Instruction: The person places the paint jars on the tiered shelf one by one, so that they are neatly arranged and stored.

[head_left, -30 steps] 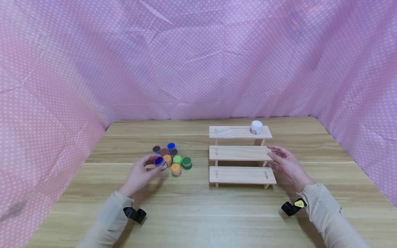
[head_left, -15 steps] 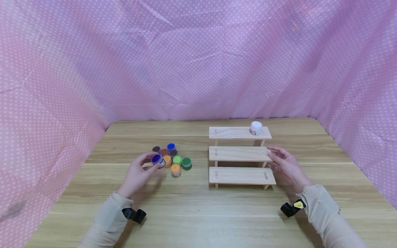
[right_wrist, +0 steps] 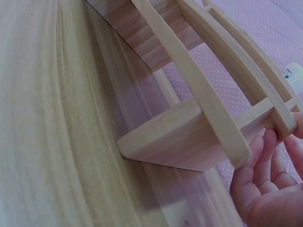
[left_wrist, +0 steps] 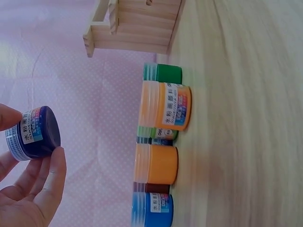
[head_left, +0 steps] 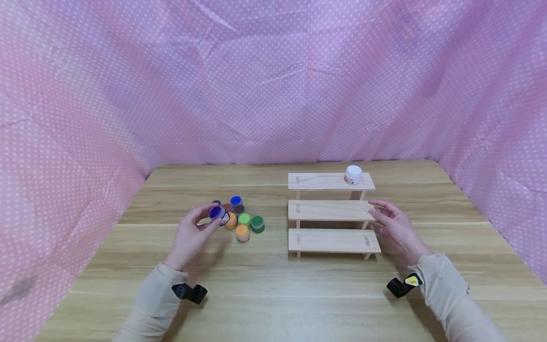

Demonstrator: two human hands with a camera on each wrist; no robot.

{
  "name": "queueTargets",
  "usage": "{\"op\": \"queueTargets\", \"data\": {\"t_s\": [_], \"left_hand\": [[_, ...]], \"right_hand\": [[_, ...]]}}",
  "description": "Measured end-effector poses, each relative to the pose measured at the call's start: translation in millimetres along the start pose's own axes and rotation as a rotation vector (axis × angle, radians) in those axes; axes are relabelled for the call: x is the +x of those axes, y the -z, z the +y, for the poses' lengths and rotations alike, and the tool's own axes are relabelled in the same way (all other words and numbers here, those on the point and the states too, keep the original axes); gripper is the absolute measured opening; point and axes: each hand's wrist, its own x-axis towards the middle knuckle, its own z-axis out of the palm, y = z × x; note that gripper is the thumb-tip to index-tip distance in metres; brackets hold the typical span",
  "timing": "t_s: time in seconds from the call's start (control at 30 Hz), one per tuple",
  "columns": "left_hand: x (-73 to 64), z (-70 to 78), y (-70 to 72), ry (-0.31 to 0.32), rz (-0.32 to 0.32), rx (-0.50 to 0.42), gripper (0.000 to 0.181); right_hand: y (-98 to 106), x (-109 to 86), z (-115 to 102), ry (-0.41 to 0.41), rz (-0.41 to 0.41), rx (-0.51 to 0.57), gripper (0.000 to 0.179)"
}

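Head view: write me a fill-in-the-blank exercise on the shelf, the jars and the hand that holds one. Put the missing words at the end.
1. The shelf has ____ tiers.
2. The white jar stands on the ____ tier.
3. The ____ hand holds a dark jar.
4. Of the jars standing on the table, the rightmost jar is dark ____.

Missing words: three; top; left; green.
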Motion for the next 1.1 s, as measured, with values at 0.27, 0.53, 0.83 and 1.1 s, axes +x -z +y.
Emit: {"op": "queueTargets", "data": {"t_s": [0.27,0.53,0.83,1.1], "left_hand": [[4.3,8.2,-6.2,0.034,-0.018,-0.029,0.040],[14.2,20.0,-16.4,0.061,-0.040,-0.044,0.040],[27.0,34.0,-32.5,0.047,-0.041,-0.128,0.040],[39.4,46.0,-48.8,0.033,-0.045,-0.174,0.041]], "right_hand": [[0.1,0.4,1.9,0.010,-0.008,0.019,0.021],[-0.9,-0.5,0.6,0.010,-0.009,0.025,0.020],[0.3,-1.5,2.6,0.024,-0.017,0.038,0.020],[-1.5,-0.5,2.4,0.027,-0.005,0.040,0.021]]}}
